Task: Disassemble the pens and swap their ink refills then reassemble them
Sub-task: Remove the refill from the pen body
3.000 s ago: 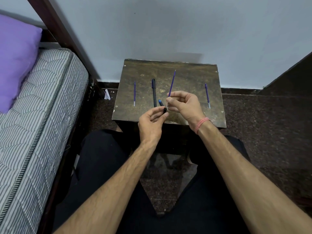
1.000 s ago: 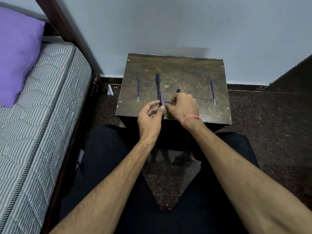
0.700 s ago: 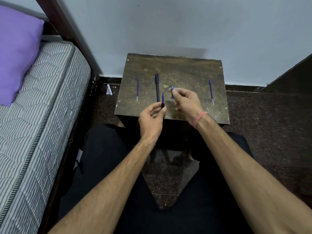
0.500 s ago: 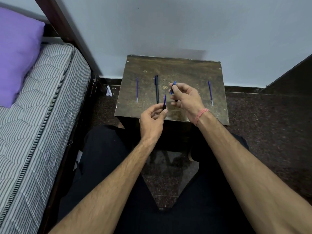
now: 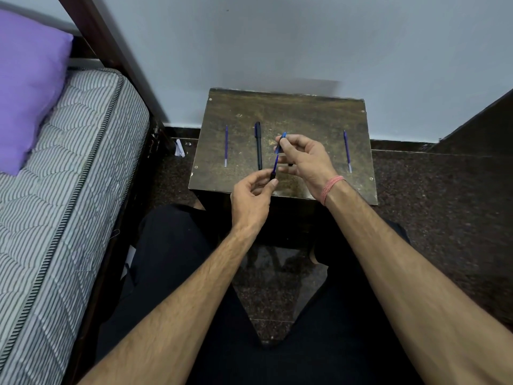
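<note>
My left hand (image 5: 254, 191) pinches a small black pen tip piece (image 5: 273, 176) with a thin blue refill (image 5: 276, 163) standing up out of it. My right hand (image 5: 304, 159) grips a pen barrel (image 5: 282, 138) whose blue end points up and away; a black bit shows below its fingers. The refill's upper end reaches my right thumb. Both hands hover over the front of the small dark wooden table (image 5: 305, 115). On the table lie a black capped pen (image 5: 258, 147), a loose blue refill (image 5: 226, 145) to its left, and another blue refill (image 5: 347, 151) at the right.
A bed with a striped mattress (image 5: 69, 176) and a purple pillow (image 5: 25, 87) runs along the left. A pale wall (image 5: 277, 37) stands behind the table. A scrap of white paper (image 5: 179, 148) lies on the dark floor. My legs are under the table's front edge.
My two hands have come closer together. The refill in my left hand has tilted up toward the barrel in my right hand and now meets my right thumb.
</note>
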`<move>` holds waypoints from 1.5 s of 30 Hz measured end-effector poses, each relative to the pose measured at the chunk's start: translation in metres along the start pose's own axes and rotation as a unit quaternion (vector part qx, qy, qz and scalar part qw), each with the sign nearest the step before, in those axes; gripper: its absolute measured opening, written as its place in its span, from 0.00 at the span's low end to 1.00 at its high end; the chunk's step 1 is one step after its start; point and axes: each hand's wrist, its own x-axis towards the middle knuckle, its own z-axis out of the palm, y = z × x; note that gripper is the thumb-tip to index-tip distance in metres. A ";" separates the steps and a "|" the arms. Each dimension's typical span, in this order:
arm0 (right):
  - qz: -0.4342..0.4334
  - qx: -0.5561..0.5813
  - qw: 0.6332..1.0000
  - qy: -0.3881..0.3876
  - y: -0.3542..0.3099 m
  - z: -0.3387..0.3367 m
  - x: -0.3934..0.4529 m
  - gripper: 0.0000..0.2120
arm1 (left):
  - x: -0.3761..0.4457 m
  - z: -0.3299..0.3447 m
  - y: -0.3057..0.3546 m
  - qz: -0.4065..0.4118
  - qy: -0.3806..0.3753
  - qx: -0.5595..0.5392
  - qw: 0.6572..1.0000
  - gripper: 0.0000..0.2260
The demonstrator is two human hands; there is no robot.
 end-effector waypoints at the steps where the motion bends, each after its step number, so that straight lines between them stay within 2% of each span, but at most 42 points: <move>1: 0.000 0.000 1.000 -0.001 -0.001 0.000 -0.001 0.13 | 0.000 0.000 0.000 -0.001 0.000 0.000 1.000 0.10; 18: -0.018 -0.001 1.000 0.000 -0.004 -0.001 -0.004 0.12 | 0.001 -0.002 0.001 -0.014 -0.003 0.013 1.000 0.12; 30: -0.018 -0.023 0.999 -0.016 0.002 -0.002 -0.005 0.16 | -0.002 -0.003 0.004 -0.018 -0.008 0.011 1.000 0.13; 36: -0.043 -0.077 0.996 -0.012 0.002 -0.008 -0.003 0.14 | 0.000 -0.002 0.000 -0.017 0.000 0.007 1.000 0.10; 41: -0.038 -0.104 0.993 -0.032 0.006 -0.010 -0.002 0.12 | 0.002 -0.001 0.002 -0.023 -0.003 -0.016 1.000 0.14; 45: -0.051 -0.164 0.984 -0.039 0.017 -0.007 -0.005 0.10 | 0.004 -0.001 0.000 -0.029 -0.004 -0.020 0.999 0.13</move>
